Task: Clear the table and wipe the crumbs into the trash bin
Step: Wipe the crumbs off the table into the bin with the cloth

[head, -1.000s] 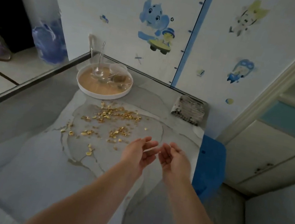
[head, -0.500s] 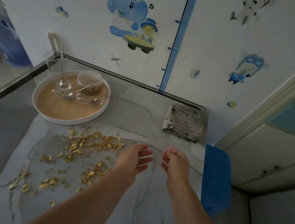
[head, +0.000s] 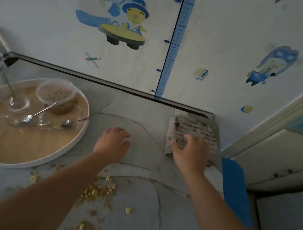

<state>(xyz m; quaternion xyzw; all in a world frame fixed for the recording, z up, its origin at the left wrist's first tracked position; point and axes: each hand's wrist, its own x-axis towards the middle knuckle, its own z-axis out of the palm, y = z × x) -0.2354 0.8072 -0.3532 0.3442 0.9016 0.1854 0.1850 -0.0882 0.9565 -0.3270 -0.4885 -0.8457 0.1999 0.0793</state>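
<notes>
- The right hand (head: 190, 153) is lying with spread, bent fingers on the folded grey-and-white cloth (head: 192, 130), at the far right corner of the grey marbled table (head: 146, 114).
- The left hand (head: 113, 142) is resting palm-down, fingers loosely curled, left of the cloth.
- Yellow crumbs (head: 96, 192) are lying nearer than the cloth, the round white-rimmed tray (head: 18, 161) farther left.
</notes>
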